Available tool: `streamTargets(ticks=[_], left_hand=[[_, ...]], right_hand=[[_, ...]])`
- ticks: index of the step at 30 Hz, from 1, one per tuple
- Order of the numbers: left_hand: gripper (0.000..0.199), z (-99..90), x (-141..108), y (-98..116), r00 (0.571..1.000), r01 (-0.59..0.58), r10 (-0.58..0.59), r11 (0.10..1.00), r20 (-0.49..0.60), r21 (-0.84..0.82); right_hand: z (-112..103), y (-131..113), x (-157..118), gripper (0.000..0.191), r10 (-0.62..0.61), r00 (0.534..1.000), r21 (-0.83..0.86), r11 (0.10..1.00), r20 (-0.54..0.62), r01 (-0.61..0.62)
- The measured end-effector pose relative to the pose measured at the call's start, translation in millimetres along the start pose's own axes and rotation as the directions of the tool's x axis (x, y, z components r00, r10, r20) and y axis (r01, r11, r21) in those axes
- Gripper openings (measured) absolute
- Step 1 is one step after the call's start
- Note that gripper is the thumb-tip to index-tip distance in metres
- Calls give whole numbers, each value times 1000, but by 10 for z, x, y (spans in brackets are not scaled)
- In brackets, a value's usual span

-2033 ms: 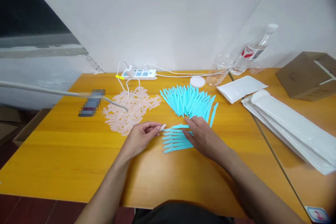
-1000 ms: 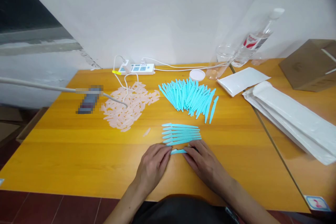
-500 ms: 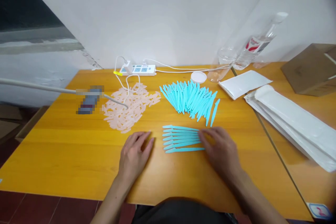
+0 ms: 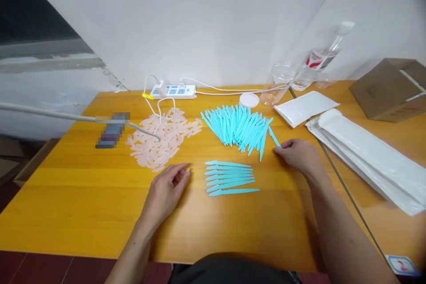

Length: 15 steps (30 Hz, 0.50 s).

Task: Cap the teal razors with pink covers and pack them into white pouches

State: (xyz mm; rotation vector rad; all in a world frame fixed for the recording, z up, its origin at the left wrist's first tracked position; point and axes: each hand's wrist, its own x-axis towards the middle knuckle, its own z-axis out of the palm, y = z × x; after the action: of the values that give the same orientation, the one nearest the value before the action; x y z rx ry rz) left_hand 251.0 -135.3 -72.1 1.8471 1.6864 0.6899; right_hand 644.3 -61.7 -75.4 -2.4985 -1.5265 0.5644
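My right hand (image 4: pixel 297 154) pinches the lower end of a blue plastic stick (image 4: pixel 274 136) at the right edge of a fanned pile of blue sticks (image 4: pixel 236 126). Nearer to me, several blue sticks (image 4: pixel 229 177) lie side by side in a row, the nearest one a little apart. Left of that row, my left hand (image 4: pixel 168 188) rests on the table with thumb and fingers apart, holding nothing. A heap of small pale pink pieces (image 4: pixel 159 146) lies beyond my left hand.
A power strip (image 4: pixel 178 92) with white cables lies by the wall. A round lid (image 4: pixel 249 100), clear jar (image 4: pixel 274 91), bottle (image 4: pixel 313 69), white packets (image 4: pixel 366 155) and cardboard box (image 4: pixel 389 91) are at the right. A blurred phone-like object (image 4: pixel 112 132) lies left, under a grey cable.
My right hand has left the row and moved right and away from me to the pile's edge. It has taken hold of the outermost blue stick, which now slants the other way.
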Motion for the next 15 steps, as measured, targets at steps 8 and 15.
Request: streamTargets(ticks=[8,15], left_hand=[[32,-15,4,73,947,313,-280,706,156,-635],[39,47,20,232,875,403,-416,339,249,-850]], right_hand=[[3,96,-317,13,-140,957,95,981,-256,169],[165,-352,-908,11,-577,807,417,707,-126,571]])
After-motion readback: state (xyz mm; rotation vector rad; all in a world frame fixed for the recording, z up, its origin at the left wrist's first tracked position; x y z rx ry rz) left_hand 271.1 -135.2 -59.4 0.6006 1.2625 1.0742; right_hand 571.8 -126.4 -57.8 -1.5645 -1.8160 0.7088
